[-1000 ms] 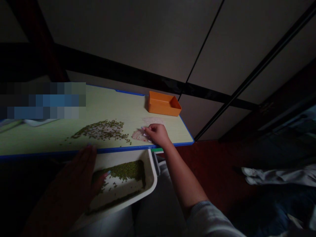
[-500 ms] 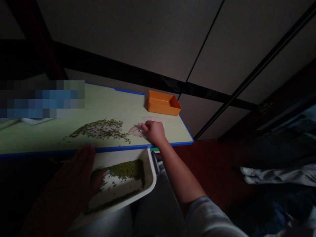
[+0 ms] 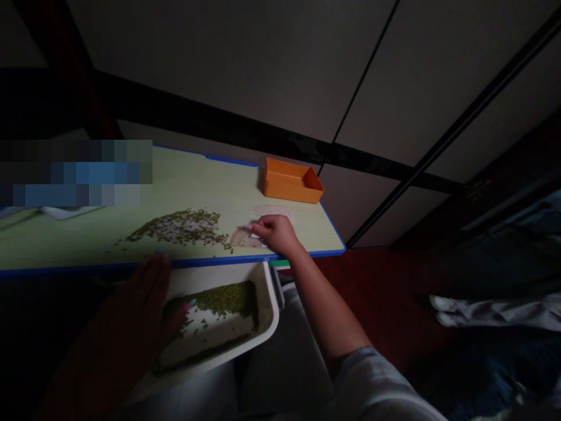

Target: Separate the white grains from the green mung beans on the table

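My right hand (image 3: 277, 231) is closed in a pinch just above the table, over a pinkish printed patch (image 3: 241, 237). Small pale bits show by its fingertips, and whatever it may hold is too small to make out. To its left lies a loose spread of small green beans (image 3: 184, 227). My left hand (image 3: 140, 310), in deep shadow, is held at the table's front edge with fingers stretched out and thumb apart. It reaches over a white bin (image 3: 272, 316), whose floor carries a heap of green beans (image 3: 230, 297).
An orange open box (image 3: 289, 186) stands at the back right of the pale, blue-edged table (image 3: 232, 181). Part of a white tray (image 3: 63, 213) shows at the left, below a blurred-out patch. Another person's legs and white shoes (image 3: 443, 304) are on the right.
My right hand shifted slightly left over the printed patch, then a little back right, staying pinched. My left hand and the beans look the same.
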Motion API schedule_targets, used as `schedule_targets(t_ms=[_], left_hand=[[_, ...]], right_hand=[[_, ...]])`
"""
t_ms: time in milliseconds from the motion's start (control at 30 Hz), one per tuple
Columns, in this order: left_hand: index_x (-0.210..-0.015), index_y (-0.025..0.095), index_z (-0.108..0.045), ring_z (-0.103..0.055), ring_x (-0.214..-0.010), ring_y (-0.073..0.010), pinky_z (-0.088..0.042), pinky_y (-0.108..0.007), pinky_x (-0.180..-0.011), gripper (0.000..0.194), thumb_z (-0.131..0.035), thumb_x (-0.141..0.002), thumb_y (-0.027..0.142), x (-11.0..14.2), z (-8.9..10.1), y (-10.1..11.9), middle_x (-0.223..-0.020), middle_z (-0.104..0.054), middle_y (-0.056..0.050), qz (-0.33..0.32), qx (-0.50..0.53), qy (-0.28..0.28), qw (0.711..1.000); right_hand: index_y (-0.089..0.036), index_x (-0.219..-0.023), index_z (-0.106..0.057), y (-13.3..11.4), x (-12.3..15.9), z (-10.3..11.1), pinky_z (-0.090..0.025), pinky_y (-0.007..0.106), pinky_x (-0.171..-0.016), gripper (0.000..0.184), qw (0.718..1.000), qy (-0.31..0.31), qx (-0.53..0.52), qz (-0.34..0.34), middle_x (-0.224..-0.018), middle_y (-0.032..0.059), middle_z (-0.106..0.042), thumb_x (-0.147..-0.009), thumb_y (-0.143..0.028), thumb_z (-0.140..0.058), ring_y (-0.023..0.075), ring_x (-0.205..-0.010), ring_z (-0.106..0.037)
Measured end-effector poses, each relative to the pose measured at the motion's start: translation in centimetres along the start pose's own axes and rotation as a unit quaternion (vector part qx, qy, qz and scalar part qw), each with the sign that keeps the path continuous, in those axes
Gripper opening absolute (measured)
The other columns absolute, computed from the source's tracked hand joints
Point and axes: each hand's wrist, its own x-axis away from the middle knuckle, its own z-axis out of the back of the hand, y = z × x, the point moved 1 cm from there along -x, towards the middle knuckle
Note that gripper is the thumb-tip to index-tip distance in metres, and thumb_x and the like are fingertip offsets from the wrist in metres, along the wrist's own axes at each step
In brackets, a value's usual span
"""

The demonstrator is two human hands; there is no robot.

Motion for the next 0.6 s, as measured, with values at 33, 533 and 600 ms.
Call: schedule_targets(t_ms=[33,533,600], left_hand=[[-0.151,0.012,0.001,-0.022,-0.147,-0.0344,-0.034,-0.056,-0.112,0.08,-0.027,-0.088,0.053,-0.01,0.05,0.01,-0.16,-0.017,-0.02,-0.001,-0.003,-0.001,1.0],[-0.149,0.005,-0.01,-0.019,-0.148,-0.0343,-0.029,-0.053,-0.115,0.08,-0.028,-0.088,0.052,0.07,-0.07,0.04,-0.158,-0.02,-0.024,-0.014,-0.024,0.011,1.0],[-0.149,0.004,-0.011,-0.021,-0.147,-0.0344,-0.03,-0.053,-0.114,0.08,-0.027,-0.088,0.053,0.08,-0.1,0.02,-0.157,-0.022,-0.024,-0.01,-0.029,0.008,1.0]], right_hand=[[-0.016,-0.061,-0.063,0.21,0.03,-0.03,-0.025,0.023,-0.054,0.039,1.0,-0.005,-0.017,-0.001,-0.05,-0.0056,-0.047,-0.082,-0.05,-0.065,0.0087,-0.053,-0.039],[-0.015,-0.061,-0.063,0.21,0.62,0.16,-0.027,0.021,-0.053,0.039,0.996,-0.043,-0.077,0.029,-0.054,-0.005,-0.047,-0.079,-0.049,-0.067,0.008,-0.053,-0.041],[-0.015,-0.06,-0.061,0.18,0.67,0.15,-0.027,0.021,-0.053,0.04,0.995,-0.046,-0.079,0.032,-0.053,-0.0053,-0.045,-0.079,-0.05,-0.066,0.0079,-0.053,-0.04]])
